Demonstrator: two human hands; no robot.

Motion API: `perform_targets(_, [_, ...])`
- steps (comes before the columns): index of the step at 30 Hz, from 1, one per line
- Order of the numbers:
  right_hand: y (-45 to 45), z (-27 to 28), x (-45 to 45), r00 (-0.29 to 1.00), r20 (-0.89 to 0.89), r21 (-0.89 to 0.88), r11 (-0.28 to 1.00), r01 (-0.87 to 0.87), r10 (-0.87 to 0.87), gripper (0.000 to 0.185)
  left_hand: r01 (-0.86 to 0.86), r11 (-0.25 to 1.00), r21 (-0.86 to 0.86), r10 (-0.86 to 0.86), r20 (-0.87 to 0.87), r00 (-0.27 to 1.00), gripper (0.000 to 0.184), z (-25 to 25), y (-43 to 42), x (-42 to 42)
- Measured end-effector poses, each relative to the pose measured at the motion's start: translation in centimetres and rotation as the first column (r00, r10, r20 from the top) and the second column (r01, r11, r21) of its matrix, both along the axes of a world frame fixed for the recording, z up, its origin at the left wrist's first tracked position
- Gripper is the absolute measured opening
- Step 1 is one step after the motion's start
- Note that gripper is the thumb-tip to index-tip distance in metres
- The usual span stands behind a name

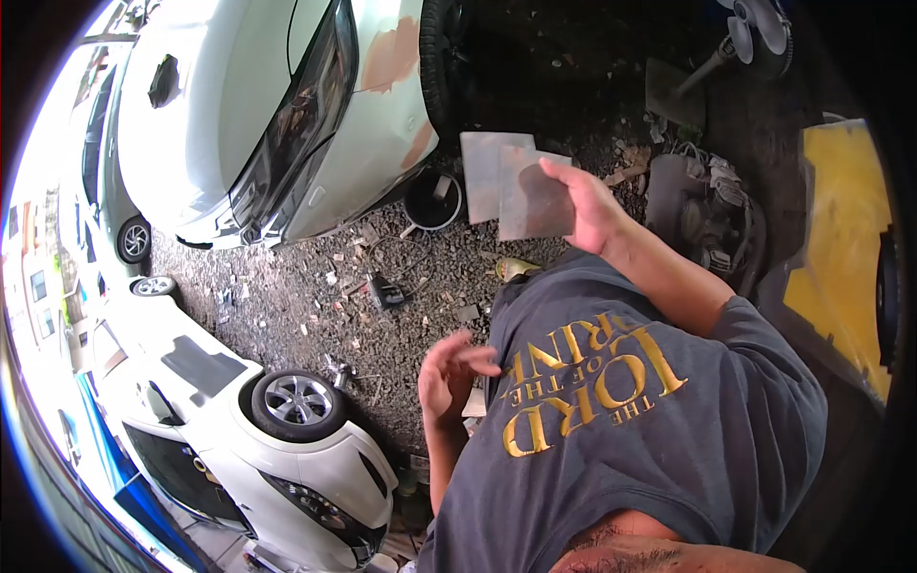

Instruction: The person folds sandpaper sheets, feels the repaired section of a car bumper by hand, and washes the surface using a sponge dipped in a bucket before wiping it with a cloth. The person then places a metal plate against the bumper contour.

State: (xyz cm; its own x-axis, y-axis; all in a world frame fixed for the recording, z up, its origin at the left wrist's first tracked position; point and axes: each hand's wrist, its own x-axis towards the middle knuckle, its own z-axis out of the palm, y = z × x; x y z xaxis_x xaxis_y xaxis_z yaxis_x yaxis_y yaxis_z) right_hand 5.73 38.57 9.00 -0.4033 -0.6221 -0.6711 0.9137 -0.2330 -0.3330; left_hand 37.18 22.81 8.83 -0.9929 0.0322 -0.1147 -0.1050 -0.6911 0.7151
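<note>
My right hand [594, 208] grips a pair of thin, stiff-looking grey rectangular sheets [535, 205], thumb lying over their near face. They overlap, and the front one has a darker patch; I cannot tell their material. In front of my shirt is my left hand [451, 374], empty, its fingers loosely bent, apart and slightly blurred. Just beyond the sheets, a dark bucket [433, 201] stands on the gravel beside a pale car [382, 143] with brownish patches on its panels.
A white car [277, 449] stands on the left side. On the littered gravel lies a dark power tool [386, 292]. To the right are a fan [755, 33], a dark machine-like object [712, 205] and a yellow panel [831, 229].
</note>
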Motion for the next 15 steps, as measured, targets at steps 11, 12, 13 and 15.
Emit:
perform_targets(11, [-7.3, 3.2, 6.4, 0.996, 0.026, -0.194, 0.978, -0.08, 0.087, 0.036, -0.245, 0.811, -0.532, 0.304, 0.026, 0.952, 0.084, -3.0, -0.1, -8.4])
perform_targets(12, [-7.9, 3.2, 6.3, 0.996, 0.016, -0.205, 0.976, -0.079, 0.084, 0.036, -0.163, 0.817, -0.553, 0.263, 0.106, 0.959, 0.08, -3.6, -1.5, -8.4])
perform_targets(13, [-8.6, 3.0, 6.0, 0.997, 0.008, -0.215, 0.973, -0.078, 0.082, 0.037, -0.159, 0.814, -0.559, 0.279, 0.136, 0.951, 0.073, -4.2, -2.4, -8.7])
perform_targets(15, [-10.0, 2.3, 5.2, 0.997, -0.009, -0.21, 0.975, -0.078, 0.078, 0.036, -0.149, 0.809, -0.569, 0.31, 0.197, 0.93, 0.059, -4.8, -4.1, -9.6])
